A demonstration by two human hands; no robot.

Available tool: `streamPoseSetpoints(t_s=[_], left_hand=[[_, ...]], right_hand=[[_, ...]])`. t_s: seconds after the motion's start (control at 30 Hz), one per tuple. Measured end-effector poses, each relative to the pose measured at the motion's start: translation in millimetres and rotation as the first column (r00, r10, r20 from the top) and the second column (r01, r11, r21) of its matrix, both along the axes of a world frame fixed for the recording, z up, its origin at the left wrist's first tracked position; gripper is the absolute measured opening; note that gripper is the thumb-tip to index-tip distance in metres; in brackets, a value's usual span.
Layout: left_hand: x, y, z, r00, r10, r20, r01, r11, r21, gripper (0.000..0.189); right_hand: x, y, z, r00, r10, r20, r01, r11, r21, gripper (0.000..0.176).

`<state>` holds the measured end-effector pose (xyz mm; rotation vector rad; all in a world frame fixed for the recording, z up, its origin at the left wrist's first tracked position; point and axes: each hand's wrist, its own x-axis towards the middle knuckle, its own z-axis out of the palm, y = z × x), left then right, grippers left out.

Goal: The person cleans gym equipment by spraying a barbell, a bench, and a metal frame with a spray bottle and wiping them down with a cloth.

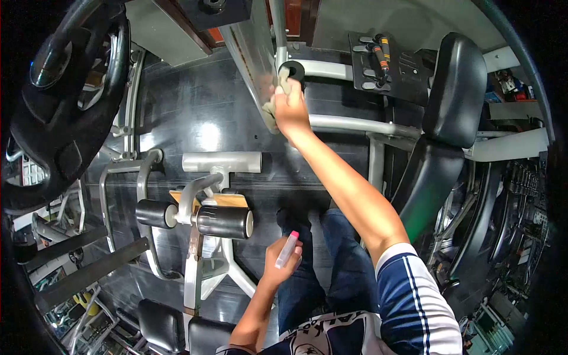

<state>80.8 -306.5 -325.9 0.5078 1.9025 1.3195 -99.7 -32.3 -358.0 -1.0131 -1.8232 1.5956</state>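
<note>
Right hand (291, 115) closed on a cloth (284, 76), left hand (273, 258) curled around a bottle (286, 253) (pink cap (294, 235) on): press flat along the post (247, 59)

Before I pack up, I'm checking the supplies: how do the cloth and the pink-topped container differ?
The cloth is beige and crumpled; the container is slim, straight and pale, with a pink top. The cloth is by the metal upright in the right hand; the container is in the left hand. Both are held.
</note>
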Motion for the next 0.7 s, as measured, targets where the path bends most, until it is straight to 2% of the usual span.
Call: streamPoseSetpoints(t_s=[0.07, 0.13, 0.2, 0.23, 0.27, 0.33, 0.37, 0.4, 0.43, 0.47, 0.53, 0.6, 0.67, 0.7], left_hand=[[1, 0, -2, 0.999, -0.021, -0.024, 0.022, 1.0, 0.003, 0.026], [0, 3, -2, 1.0, -0.026, -0.018, 0.026, 1.0, -0.002, 0.026], [-1, 5, -2, 0.999, -0.031, -0.013, 0.031, 0.999, -0.011, 0.027], [-2, 6, -3, 1.0, -0.018, -0.002, 0.018, 1.0, -0.009, 0.027], [-2, 7, -4, 1.0, -0.004, 0.011, 0.004, 1.0, -0.006, 0.027], [-5, 12, -2, 1.0, -0.004, 0.01, 0.004, 1.0, -0.007, 0.028], [-7, 15, -4, 1.0, 0.001, 0.004, -0.001, 1.0, -0.007, 0.028], [-7, 17, -7, 1.0, 0.002, 0.002, -0.002, 1.0, -0.006, 0.028], [-6, 19, -10, 0.999, 0.036, 0.018, -0.036, 0.999, -0.005, 0.028], [-6, 18, -12, 0.997, 0.066, 0.034, -0.066, 0.998, -0.012, 0.027], [-8, 18, -15, 0.998, 0.059, 0.028, -0.058, 0.998, -0.031, 0.026], [-6, 20, -19, 0.998, 0.055, 0.038, -0.054, 0.998, -0.042, 0.024], [-6, 22, -24, 0.997, 0.055, 0.047, -0.053, 0.998, -0.041, 0.023], [-5, 24, -25, 0.999, 0.053, 0.004, -0.053, 0.998, -0.032, 0.023]], right_hand=[[-9, 1, 58, 0.99, -0.071, -0.121, 0.091, 0.981, 0.173, 0.049], [-9, 11, 139, 0.922, 0.065, -0.381, 0.017, 0.978, 0.207, 0.049], [-9, 23, 199, 0.938, 0.172, -0.3, -0.06, 0.936, 0.346, 0.041], [-5, 13, 233, 0.841, 0.158, -0.518, 0.109, 0.888, 0.447, 0.044], [-9, 14, 230, 0.842, 0.154, -0.517, 0.111, 0.888, 0.446, 0.044], [-24, 25, 208, 0.897, 0.083, -0.434, 0.054, 0.954, 0.295, 0.045], [-45, 35, 148, 0.825, 0.044, -0.564, 0.296, 0.816, 0.497, 0.04], [-41, 29, 130, 0.807, 0.011, -0.591, 0.171, 0.953, 0.252, 0.039], [-37, 26, 104, 0.848, -0.019, -0.529, 0.178, 0.952, 0.25, 0.039], [-31, 23, 74, 0.884, -0.057, -0.463, 0.188, 0.952, 0.242, 0.039], [-17, 24, 6, 0.968, 0.02, -0.249, 0.011, 0.993, 0.12, 0.048], [6, 21, -56, 0.993, 0.101, -0.065, -0.082, 0.967, 0.243, 0.047], [33, 16, -111, 0.91, 0.256, 0.326, -0.33, 0.924, 0.194, 0.04], [43, 21, -116, 0.91, 0.254, 0.328, -0.326, 0.927, 0.186, 0.04]])
